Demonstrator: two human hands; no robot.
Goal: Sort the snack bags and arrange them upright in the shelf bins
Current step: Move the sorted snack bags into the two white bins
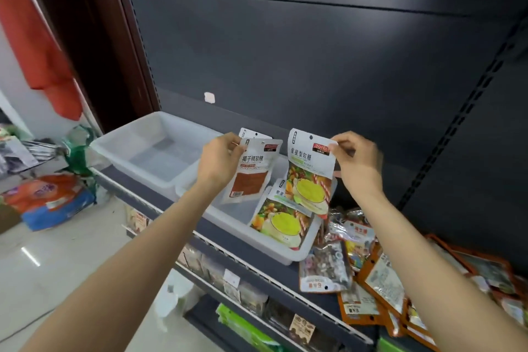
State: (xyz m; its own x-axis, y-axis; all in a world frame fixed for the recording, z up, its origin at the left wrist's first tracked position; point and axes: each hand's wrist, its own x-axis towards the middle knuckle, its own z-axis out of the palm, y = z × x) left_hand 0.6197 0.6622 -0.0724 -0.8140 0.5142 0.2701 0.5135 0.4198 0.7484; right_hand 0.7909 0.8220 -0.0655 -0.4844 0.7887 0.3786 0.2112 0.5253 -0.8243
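Observation:
My left hand (221, 161) grips a white snack bag with a brown window (253, 171) by its top left corner, another bag's top showing behind it. My right hand (355, 161) pinches the top right corner of a white bag with a yellow-green fruit picture (311, 177). Both bags hang upright above a clear plastic bin (257, 240) on the shelf. A matching yellow-green bag (281, 221) leans inside that bin. A second clear bin (151, 148) stands to the left with nothing in it.
A loose heap of snack bags (371, 274), several orange-edged, lies on the shelf to the right of the bins. The dark shelf back panel (314, 66) rises behind. Lower shelves hold more packets (248, 294). Orange and blue sacks (51, 200) sit on the floor at left.

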